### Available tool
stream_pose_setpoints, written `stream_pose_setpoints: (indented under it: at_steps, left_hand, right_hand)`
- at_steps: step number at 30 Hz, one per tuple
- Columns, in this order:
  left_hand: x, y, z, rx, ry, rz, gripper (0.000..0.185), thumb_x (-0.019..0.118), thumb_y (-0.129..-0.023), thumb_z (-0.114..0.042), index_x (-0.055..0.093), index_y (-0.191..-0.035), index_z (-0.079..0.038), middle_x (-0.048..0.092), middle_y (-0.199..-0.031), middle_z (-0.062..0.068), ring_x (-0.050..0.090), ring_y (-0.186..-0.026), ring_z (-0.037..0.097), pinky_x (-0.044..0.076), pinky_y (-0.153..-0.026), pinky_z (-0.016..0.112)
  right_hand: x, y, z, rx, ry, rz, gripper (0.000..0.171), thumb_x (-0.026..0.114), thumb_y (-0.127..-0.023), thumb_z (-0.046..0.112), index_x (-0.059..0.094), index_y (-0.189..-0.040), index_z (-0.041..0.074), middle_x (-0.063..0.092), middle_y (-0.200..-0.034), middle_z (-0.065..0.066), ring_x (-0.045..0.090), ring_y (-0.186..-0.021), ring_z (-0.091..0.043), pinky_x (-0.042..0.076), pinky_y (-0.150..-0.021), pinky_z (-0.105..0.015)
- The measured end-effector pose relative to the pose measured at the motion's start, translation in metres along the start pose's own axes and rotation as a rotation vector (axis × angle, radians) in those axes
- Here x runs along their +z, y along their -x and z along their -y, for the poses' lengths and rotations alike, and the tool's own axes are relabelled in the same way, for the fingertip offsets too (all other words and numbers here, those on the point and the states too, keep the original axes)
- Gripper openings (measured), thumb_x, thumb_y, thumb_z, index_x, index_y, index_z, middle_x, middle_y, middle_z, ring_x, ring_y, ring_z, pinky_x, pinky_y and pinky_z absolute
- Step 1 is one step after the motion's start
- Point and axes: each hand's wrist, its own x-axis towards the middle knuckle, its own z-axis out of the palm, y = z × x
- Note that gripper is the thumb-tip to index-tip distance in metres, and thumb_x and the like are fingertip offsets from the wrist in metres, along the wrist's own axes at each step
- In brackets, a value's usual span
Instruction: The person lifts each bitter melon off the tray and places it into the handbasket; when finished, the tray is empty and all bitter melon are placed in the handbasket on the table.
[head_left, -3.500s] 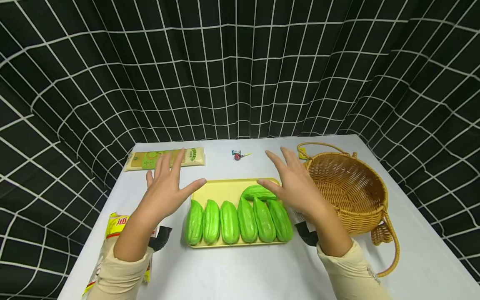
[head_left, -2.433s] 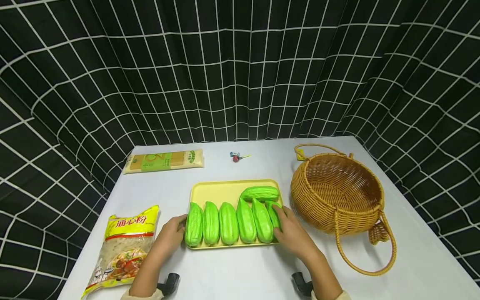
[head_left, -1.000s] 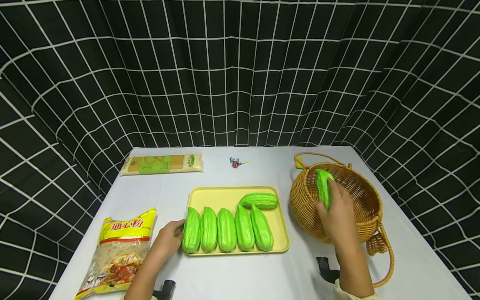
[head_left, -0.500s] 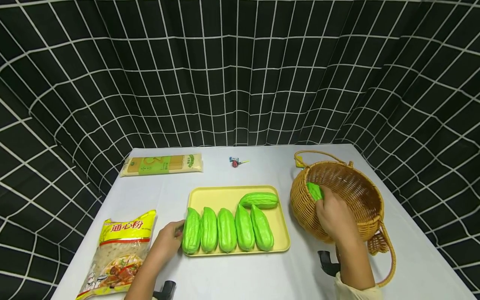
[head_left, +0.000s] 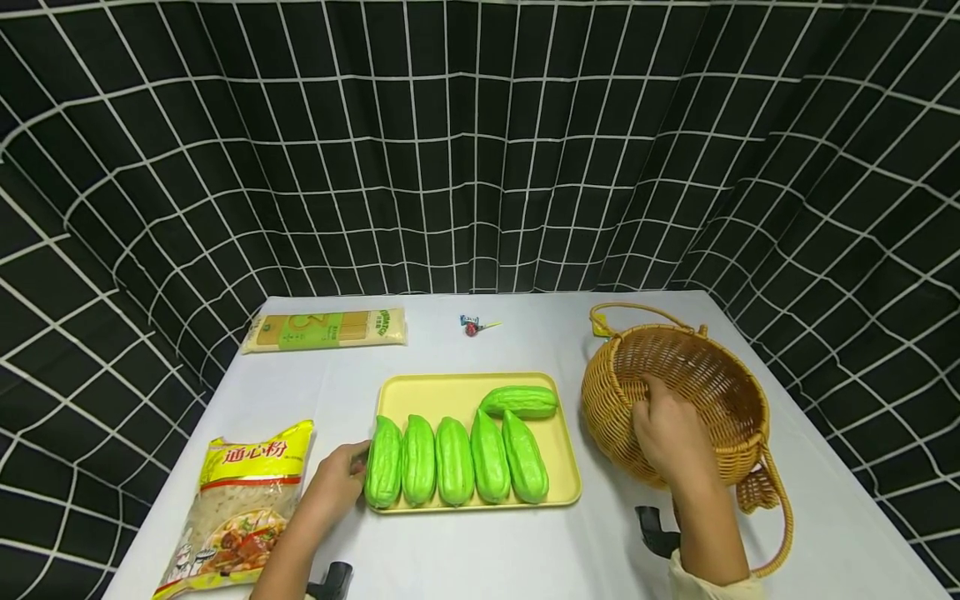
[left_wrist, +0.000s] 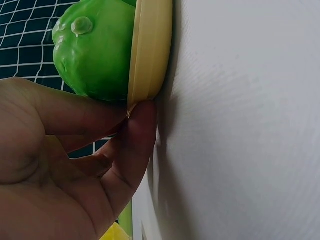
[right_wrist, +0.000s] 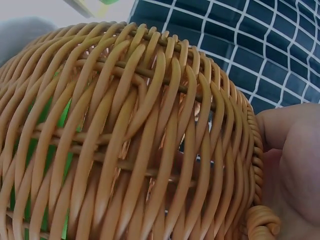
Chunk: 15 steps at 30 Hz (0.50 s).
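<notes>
Gourd (right_wrist: 35, 125) sits inside the wicker basket (head_left: 720, 392) near the table's right edge, only green visible through the weave. Right hand (head_left: 667, 433) reaches over the basket's near rim; can't tell its grip. Left hand (head_left: 341, 479) pinches the yellow tray's (head_left: 450, 390) left edge beside the leftmost of five gourds in a row (head_left: 456, 450); sixth lies behind.
</notes>
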Motion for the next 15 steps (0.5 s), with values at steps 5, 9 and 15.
stream_pose_setpoints:
  at_steps: [5, 9, 15]
  left_hand:
    - [0.001, -0.001, 0.000, -0.003, -0.015, -0.005, 0.043, 0.054, -0.090, 0.008, 0.051, -0.132, 0.011, 0.054, -0.129, 0.031, 0.058, -0.110, 0.042, 0.049, -0.090, 0.052]
    - [0.001, -0.001, 0.000, -0.010, -0.015, -0.003, 0.042, 0.053, -0.090, 0.008, 0.051, -0.133, 0.011, 0.053, -0.130, 0.032, 0.056, -0.112, 0.044, 0.048, -0.092, 0.053]
    - [0.002, 0.000, 0.001, -0.002, -0.006, -0.003, 0.042, 0.053, -0.090, 0.008, 0.051, -0.132, 0.011, 0.053, -0.130, 0.032, 0.057, -0.112, 0.045, 0.049, -0.091, 0.053]
  right_hand:
    - [0.002, 0.003, 0.001, -0.006, -0.070, -0.092, 0.050, 0.034, -0.097, 0.014, 0.039, -0.144, -0.004, 0.052, -0.129, -0.033, 0.051, -0.063, -0.028, 0.043, -0.063, -0.043]
    - [0.007, 0.009, 0.005, -0.082, -0.148, -0.259, 0.044, 0.039, -0.095, 0.008, 0.049, -0.137, 0.000, 0.056, -0.129, -0.027, 0.055, -0.086, -0.033, 0.043, -0.070, -0.045]
    - [0.019, 0.021, 0.021, -0.398, -0.236, -0.331, 0.033, 0.053, -0.091, -0.002, 0.061, -0.123, 0.001, 0.065, -0.119, -0.015, 0.063, -0.098, -0.028, 0.050, -0.079, -0.044]
